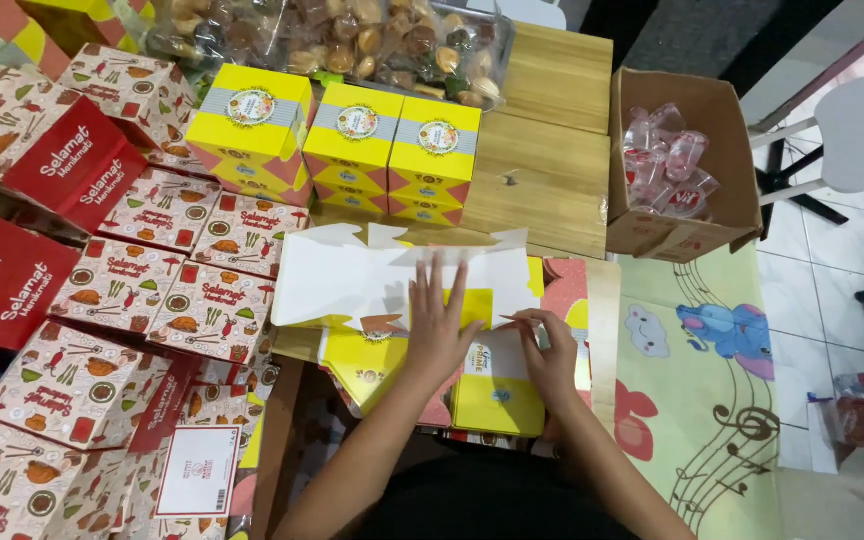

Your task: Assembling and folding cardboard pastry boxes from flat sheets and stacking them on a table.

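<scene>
A flat, unfolded cardboard box blank (352,275), white on its inner side with yellow edges, lies in front of me on a pile of yellow box blanks (497,400). My left hand (439,325) presses flat on its middle with fingers spread. My right hand (547,350) pinches a side flap of the blank at its right edge. Three folded yellow boxes (352,140) stand in a row just behind the blank.
Many folded white and red patterned boxes (152,270) crowd the left. A tray of wrapped pastries (352,40) sits at the back. A brown carton of sealed water cups (682,165) stands at right on a wooden table (552,150). A white stool (857,135) is beyond.
</scene>
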